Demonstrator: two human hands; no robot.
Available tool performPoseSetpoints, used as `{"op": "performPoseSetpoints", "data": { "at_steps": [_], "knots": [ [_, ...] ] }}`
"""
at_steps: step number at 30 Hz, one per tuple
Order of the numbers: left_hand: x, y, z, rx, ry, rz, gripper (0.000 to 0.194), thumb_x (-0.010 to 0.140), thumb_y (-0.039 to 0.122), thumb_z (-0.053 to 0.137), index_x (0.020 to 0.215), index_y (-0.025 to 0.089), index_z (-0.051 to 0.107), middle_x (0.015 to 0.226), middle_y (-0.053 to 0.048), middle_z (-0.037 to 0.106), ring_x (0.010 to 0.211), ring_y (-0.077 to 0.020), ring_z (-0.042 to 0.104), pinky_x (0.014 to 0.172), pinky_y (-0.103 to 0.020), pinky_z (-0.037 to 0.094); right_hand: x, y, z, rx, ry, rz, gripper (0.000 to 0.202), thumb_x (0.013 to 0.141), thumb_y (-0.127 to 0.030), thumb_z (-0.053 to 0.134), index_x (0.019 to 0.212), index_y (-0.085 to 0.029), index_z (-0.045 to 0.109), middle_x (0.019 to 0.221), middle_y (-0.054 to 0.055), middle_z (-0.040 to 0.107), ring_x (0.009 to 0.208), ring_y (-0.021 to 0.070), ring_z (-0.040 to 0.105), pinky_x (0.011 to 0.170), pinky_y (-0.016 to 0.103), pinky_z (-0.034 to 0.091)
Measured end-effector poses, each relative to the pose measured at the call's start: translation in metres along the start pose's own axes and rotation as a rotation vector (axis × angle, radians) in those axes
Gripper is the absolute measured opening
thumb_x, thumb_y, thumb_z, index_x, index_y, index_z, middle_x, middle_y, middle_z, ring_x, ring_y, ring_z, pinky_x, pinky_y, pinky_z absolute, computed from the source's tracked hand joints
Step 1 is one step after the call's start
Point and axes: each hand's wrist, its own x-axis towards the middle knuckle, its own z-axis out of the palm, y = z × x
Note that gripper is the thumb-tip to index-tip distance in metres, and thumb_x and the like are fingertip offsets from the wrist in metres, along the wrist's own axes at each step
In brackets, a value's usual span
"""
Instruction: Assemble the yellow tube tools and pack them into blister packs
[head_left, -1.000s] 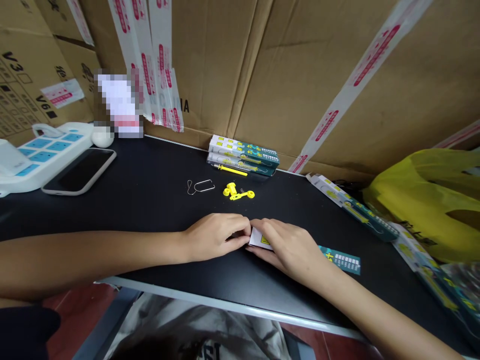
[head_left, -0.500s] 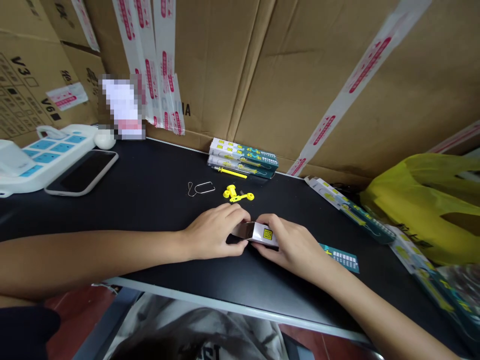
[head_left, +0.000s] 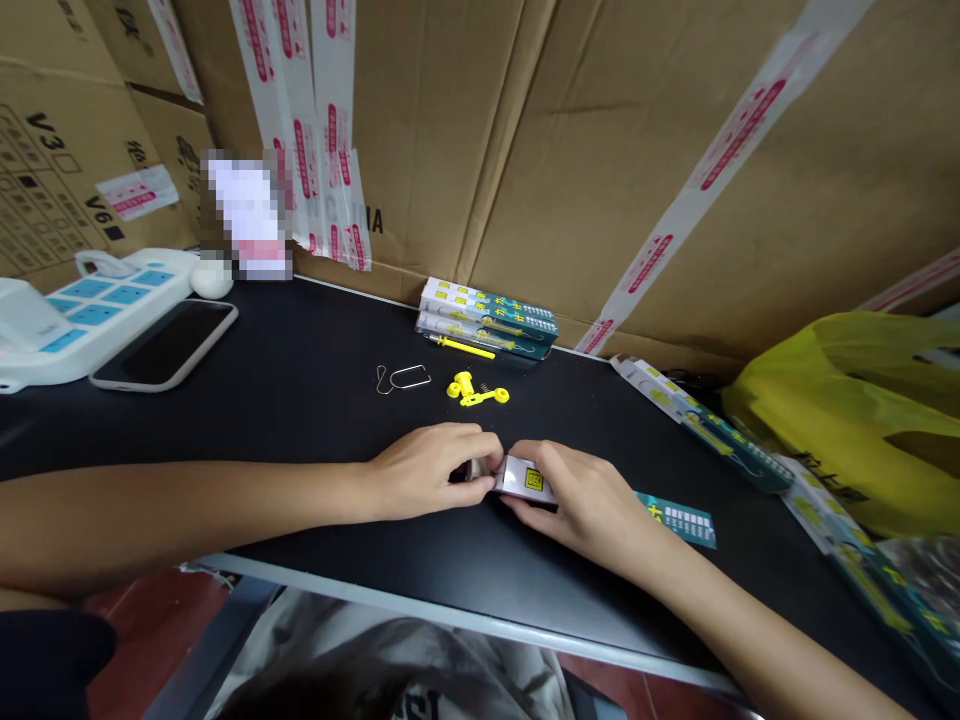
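A slim printed cardboard box (head_left: 525,478), white at its left end and teal at its right, lies across the black table. My right hand (head_left: 581,490) is closed around its middle, hiding much of it. At the box's left end, my left hand (head_left: 435,470) pinches the end flaps between thumb and fingers. Beyond the hands lie small yellow plastic parts (head_left: 487,396), a tiny spring (head_left: 485,387) and bent wire pieces (head_left: 410,376). A thin yellow rod (head_left: 463,347) in a clear tube rests farther back.
Two similar boxes (head_left: 487,315) are stacked against the cardboard wall (head_left: 435,130). More boxes (head_left: 705,425) and a yellow plastic bag (head_left: 817,400) are at the right. On the left sit a phone (head_left: 165,345) and a white power strip (head_left: 105,310).
The box's open left end is now folded over, with my left fingers pressed at it. My right hand still holds the box in nearly the same spot.
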Motion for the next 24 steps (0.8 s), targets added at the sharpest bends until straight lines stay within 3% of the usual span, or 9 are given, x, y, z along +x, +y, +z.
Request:
{"op": "performPoseSetpoints", "data": {
  "at_steps": [5,11,17,24],
  "knots": [
    [0.0008,0.0006,0.0034,-0.383,0.003,-0.151,0.017,0.078,0.028,0.062,0.087,0.019,0.051,0.069,0.006,0.051,0.06,-0.0077,0.048,0.059,-0.02,0.041,0.0004,-0.0006,-0.0002,-0.021,-0.007,-0.025,0.027,0.084,-0.024,0.058,0.106,-0.02,0.043,0.085,0.004,0.063,0.072,0.0187,0.062,0.061,0.028,0.047],
    [0.0021,-0.0002,0.0053,-0.6,0.032,-0.199,0.019,0.08,0.028,0.061,0.09,0.018,0.049,0.079,0.002,0.052,0.071,-0.0091,0.051,0.062,-0.021,0.041,-0.0001,-0.0005,-0.0007,-0.044,0.036,-0.031,0.026,0.085,-0.026,0.058,0.106,-0.019,0.043,0.085,0.005,0.063,0.071,0.0184,0.061,0.061,0.028,0.047],
    [0.0013,-0.0022,0.0073,-0.632,0.052,-0.217,0.02,0.079,0.022,0.061,0.083,0.019,0.042,0.074,0.005,0.047,0.068,-0.0081,0.048,0.061,-0.021,0.04,-0.0005,-0.0012,-0.0007,-0.058,0.035,-0.048,0.027,0.086,-0.026,0.057,0.107,-0.019,0.043,0.082,0.004,0.063,0.069,0.0183,0.06,0.059,0.027,0.046],
    [0.0012,-0.0026,0.0059,-0.474,0.055,-0.242,0.019,0.078,0.023,0.058,0.068,0.017,0.043,0.064,0.006,0.043,0.056,-0.006,0.037,0.053,-0.02,0.032,0.0001,-0.0016,-0.0008,-0.064,0.021,-0.053,0.022,0.088,-0.026,0.054,0.105,-0.018,0.043,0.081,0.005,0.062,0.069,0.0187,0.06,0.058,0.028,0.046]
  ]
}}
